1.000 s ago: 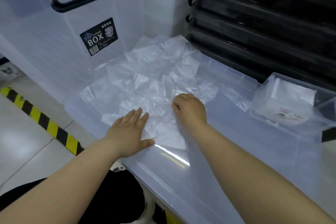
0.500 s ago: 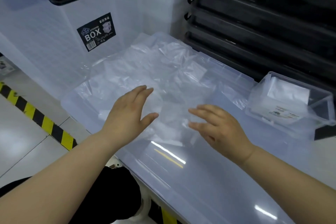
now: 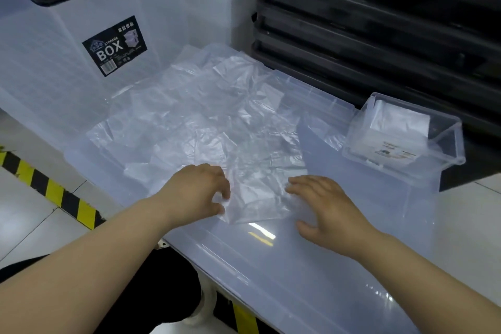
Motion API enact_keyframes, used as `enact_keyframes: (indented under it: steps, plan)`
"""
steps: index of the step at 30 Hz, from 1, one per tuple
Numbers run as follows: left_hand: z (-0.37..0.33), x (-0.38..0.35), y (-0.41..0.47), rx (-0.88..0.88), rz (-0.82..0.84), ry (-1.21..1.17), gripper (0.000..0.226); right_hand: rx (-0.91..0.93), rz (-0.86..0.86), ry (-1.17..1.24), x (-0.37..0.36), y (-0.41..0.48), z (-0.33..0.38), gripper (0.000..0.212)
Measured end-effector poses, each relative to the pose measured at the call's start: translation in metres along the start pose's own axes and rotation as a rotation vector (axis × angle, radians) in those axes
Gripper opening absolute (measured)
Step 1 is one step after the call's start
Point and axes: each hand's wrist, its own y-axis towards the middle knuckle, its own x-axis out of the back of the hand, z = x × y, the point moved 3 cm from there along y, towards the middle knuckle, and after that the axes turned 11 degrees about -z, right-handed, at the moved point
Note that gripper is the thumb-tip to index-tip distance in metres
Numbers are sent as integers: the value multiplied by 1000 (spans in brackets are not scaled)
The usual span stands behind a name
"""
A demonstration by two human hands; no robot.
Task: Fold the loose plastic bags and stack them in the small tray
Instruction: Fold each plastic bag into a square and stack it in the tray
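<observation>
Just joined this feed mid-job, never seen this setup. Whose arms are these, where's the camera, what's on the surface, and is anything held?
No machine here: a person works bare-handed, and the pictures come from one camera worn on their head, looking down. The left hand pinches the left edge of a clear plastic bag; the right hand rests open on its right edge. The bag lies on a translucent storage-box lid. Behind it is a pile of loose bags. At the right stands the small tray, with folded bags inside.
</observation>
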Motion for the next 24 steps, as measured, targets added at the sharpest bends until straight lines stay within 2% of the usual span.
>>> enact_keyframes:
  steps: [4,8,11,13,17,19,21,24]
  plan:
    - [-1,-5,0,37,16,-55,9,31,-5,-110,-15,5,22,56]
    - [-3,-6,-3,58,62,-110,12,56,-118,-125,-24,6,34,40]
    - [-8,-3,-4,51,86,-153,18,34,-126,-203,-22,8,30,29]
    - [-13,2,-6,72,93,-267,27,46,-112,-202,-17,11,23,13]
    - [-39,9,-14,41,78,-582,28,48,-113,-132,-5,14,0,11]
    - [-52,6,-17,-10,73,-638,19,-6,-93,-107,2,13,-16,18]
    - [-62,1,-19,-67,106,-586,23,-64,-54,-169,7,9,-28,20]
    - [-62,-5,-18,-131,140,-449,29,-205,72,-327,9,3,-41,55]
